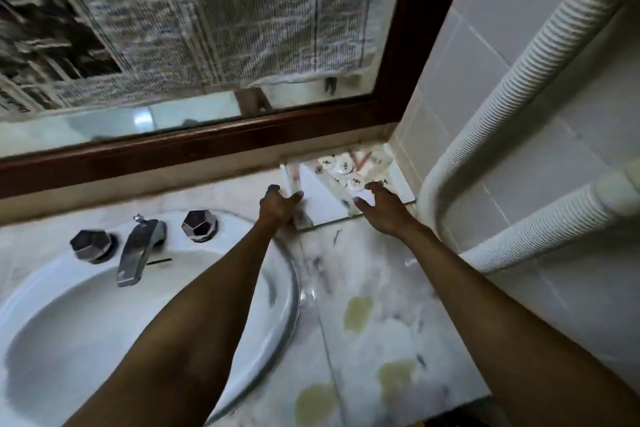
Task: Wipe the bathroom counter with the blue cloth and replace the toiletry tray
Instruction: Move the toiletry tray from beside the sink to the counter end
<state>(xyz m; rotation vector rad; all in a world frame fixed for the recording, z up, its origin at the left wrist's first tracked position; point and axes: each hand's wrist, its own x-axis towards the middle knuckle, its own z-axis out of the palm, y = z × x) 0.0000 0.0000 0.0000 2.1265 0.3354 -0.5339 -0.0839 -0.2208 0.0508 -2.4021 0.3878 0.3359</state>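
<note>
A clear toiletry tray (325, 208) sits in the far right corner of the marble counter (374, 281), against the mirror frame and the tiled wall. It holds several small white round-capped items (346, 166) and thin packets. My left hand (277, 208) rests on the tray's left edge, fingers spread. My right hand (384, 208) lies on its right near side, fingers apart. Whether either hand grips the tray is unclear. No blue cloth is in view.
A white oval sink (104, 322) with a chrome tap (138, 253) and two dark faceted knobs fills the left. Yellowish stains (358, 312) mark the counter. A white ribbed hose (519, 114) runs down the tiled right wall. A wood-framed mirror (207, 146) stands behind.
</note>
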